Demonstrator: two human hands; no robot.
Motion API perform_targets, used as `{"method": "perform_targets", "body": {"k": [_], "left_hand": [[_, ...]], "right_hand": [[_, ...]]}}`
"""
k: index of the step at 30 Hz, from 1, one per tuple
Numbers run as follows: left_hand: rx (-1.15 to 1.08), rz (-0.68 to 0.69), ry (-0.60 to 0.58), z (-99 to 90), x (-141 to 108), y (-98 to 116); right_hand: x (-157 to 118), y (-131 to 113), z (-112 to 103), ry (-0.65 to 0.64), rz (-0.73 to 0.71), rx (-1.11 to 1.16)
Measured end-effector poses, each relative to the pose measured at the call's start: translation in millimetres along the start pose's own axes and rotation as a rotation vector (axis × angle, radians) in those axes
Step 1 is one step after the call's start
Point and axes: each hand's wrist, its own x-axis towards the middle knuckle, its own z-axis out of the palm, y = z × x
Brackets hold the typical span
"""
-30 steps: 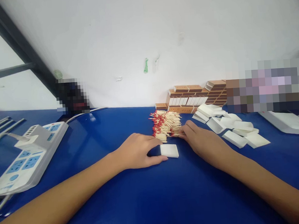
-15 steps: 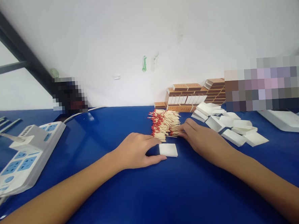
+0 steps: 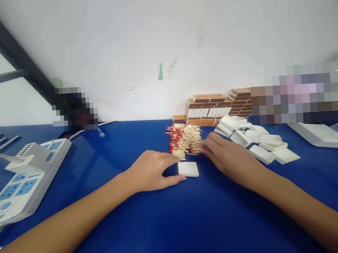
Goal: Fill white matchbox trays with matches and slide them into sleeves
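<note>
A small white matchbox tray [image 3: 188,169] lies on the blue table in front of a heap of red-tipped matches [image 3: 184,137]. My left hand [image 3: 151,171] rests on the table, its thumb and fingers closed around the left end of the tray. At the heap's right edge, my right hand [image 3: 220,150] has its thumb and fingertips pinched together on some matches. How many matches it grips is hidden by the fingers. Most match heads in the heap point left.
Brown matchboxes [image 3: 208,112] are stacked against the wall behind the heap. Several loose white trays [image 3: 254,134] lie to the right, with a larger white box [image 3: 318,132] beyond them. A power strip [image 3: 32,180] with a plugged-in cord stands at left.
The whole view has shifted slightly, with things sitting a little farther left in it. Both hands keep almost the same pose at the tray and the heap.
</note>
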Motion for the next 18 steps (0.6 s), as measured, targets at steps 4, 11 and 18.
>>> {"method": "perform_targets", "body": {"k": [4, 11, 18], "left_hand": [[-0.006, -0.015, -0.009, -1.1, 0.4, 0.5], [-0.038, -0.015, 0.003, -1.3, 0.4, 1.0], [-0.072, -0.011, 0.005, -1.6, -0.7, 1.0]], "right_hand": [[-0.2, 1.2, -2.6, 0.015, -0.015, 0.040], [-0.3, 0.6, -4.0, 0.022, -0.023, 0.082], [-0.1, -0.2, -5.4, 0.034, 0.004, 0.109]]}}
